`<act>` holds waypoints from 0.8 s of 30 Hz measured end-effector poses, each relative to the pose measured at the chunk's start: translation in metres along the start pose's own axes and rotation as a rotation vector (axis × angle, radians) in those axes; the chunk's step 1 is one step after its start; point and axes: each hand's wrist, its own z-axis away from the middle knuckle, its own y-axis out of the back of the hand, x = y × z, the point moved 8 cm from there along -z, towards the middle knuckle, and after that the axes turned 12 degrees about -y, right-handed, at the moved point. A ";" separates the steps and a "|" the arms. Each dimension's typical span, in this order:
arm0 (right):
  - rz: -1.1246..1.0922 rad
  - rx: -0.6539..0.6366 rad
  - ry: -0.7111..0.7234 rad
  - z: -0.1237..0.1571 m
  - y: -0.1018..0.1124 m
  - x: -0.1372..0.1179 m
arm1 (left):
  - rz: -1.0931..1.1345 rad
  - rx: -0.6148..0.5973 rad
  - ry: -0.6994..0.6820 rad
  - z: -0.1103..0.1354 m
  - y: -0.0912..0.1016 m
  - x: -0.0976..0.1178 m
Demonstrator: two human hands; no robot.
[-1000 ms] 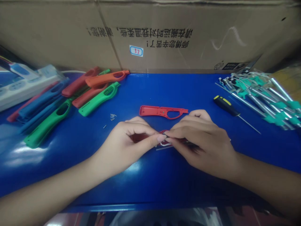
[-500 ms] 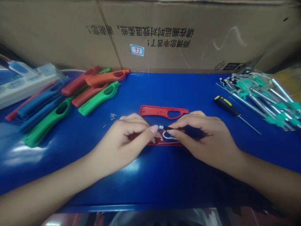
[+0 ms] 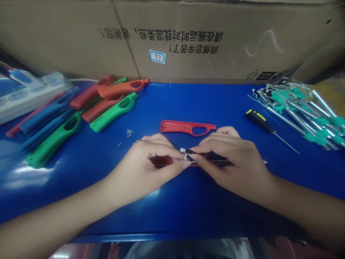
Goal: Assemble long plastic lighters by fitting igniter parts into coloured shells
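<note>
Thumb and forefinger of my right hand (image 3: 229, 154) pinch a small black igniter part with a white tip (image 3: 183, 150), its tip pointing left. A thin white wire (image 3: 185, 157) curls down from it to the fingertips of my left hand (image 3: 156, 158), which are closed on the wire. Beneath both hands lies a red lighter shell half (image 3: 163, 161), mostly covered by my fingers. A metal rod's end (image 3: 265, 162) shows past my right hand. Just behind the hands rests another red shell half (image 3: 188, 128), its inner side up.
Several small screws (image 3: 129, 133) lie left of my hands. Green, orange, red and blue shells (image 3: 113, 115) are heaped at the left beside a white power strip (image 3: 32, 95). A screwdriver (image 3: 260, 120) and metal lighter tubes (image 3: 302, 111) lie right. A cardboard box (image 3: 188, 68) stands behind.
My left fingertips have moved down from beside the white tip to the wire. The igniter part has dropped slightly, and a metal rod end now shows to the right of my right hand.
</note>
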 end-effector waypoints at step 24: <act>0.305 -0.120 0.244 0.005 -0.020 -0.005 | -0.423 -0.305 -0.137 0.011 0.001 -0.005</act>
